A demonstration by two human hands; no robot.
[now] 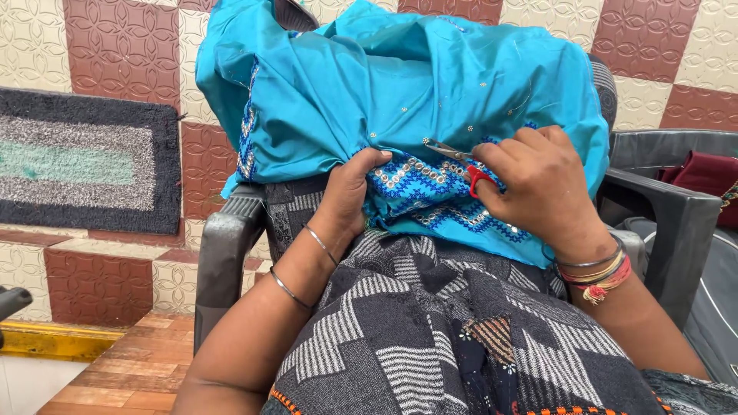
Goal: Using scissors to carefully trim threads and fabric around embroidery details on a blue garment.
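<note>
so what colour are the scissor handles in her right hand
Red, on the small scissors the right hand holds against the turquoise embroidered cloth; head view.

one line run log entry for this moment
left hand: grips turquoise cloth | right hand: holds red-handled scissors at embroidered border

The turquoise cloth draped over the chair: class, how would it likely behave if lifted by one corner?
The turquoise cloth would probably hang limp, since it already folds and sags over the chair. Its sheen suggests it may slip. The embroidered band near the left hand and scissors likely hangs stiffer and heavier.
</note>
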